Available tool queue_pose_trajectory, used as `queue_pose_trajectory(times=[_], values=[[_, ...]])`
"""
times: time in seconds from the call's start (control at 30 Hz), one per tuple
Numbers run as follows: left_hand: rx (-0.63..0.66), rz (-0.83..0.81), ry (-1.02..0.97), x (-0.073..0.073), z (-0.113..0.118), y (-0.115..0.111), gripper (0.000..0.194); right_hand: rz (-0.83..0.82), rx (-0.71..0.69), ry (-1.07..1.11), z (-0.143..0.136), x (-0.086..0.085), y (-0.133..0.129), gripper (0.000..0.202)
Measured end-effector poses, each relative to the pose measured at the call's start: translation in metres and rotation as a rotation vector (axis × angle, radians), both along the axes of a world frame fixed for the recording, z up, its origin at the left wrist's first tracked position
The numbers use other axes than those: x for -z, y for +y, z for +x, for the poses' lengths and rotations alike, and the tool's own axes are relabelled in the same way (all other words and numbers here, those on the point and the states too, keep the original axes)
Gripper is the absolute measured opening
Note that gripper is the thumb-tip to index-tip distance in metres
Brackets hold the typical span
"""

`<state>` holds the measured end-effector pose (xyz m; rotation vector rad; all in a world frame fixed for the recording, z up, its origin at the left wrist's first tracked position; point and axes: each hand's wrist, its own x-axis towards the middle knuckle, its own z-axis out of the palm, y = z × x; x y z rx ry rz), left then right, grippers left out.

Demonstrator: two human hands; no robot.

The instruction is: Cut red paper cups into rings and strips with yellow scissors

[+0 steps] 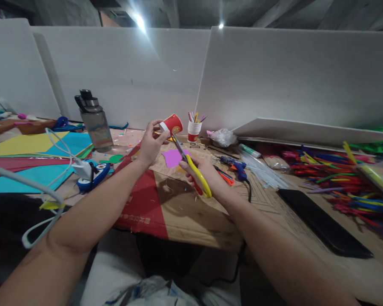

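My left hand [153,144] grips a red and white paper cup [172,124], tilted onto its side above the table. In my right hand [199,170] are scissors [196,172] with yellow handles, their blades pointing up and away toward the cup's lower edge. The blade tips look to be at the cup, though I cannot tell whether they cut into it. Below the blades, a piece of purple paper [172,159] lies on the cardboard [194,208] that covers the table.
Left stand a grey water bottle [97,127] and a blue power strip [94,175] beside coloured sheets [25,170]. Stacked cups [194,131] hold pens at the back. Rightward lie a blue glue gun [238,166], a utility knife [224,175], a black phone-like slab [322,221] and pipe cleaners [328,170].
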<state>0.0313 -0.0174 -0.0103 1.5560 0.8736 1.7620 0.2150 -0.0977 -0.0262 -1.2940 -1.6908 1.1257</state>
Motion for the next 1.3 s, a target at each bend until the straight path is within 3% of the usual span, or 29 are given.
queue_pose_trajectory(times=[0.23, 0.47, 0.73, 0.97, 1.3], values=[[0.003, -0.012, 0.012, 0.000, -0.002, 0.001, 0.040, -0.004, 0.004, 0.011, 0.000, 0.001, 0.000, 0.045], [-0.023, -0.029, 0.034, -0.003, -0.001, -0.001, 0.050, 0.005, -0.013, 0.057, -0.001, 0.005, 0.001, 0.046], [0.038, -0.057, 0.014, 0.000, -0.003, 0.004, 0.047, 0.016, -0.013, 0.005, 0.001, 0.008, 0.002, 0.047], [0.109, -0.123, -0.090, 0.000, -0.003, 0.004, 0.046, 0.012, 0.001, -0.043, 0.001, 0.001, -0.001, 0.048], [0.058, -0.122, -0.101, -0.002, -0.001, 0.003, 0.042, -0.013, 0.009, -0.025, -0.001, -0.004, -0.002, 0.042]])
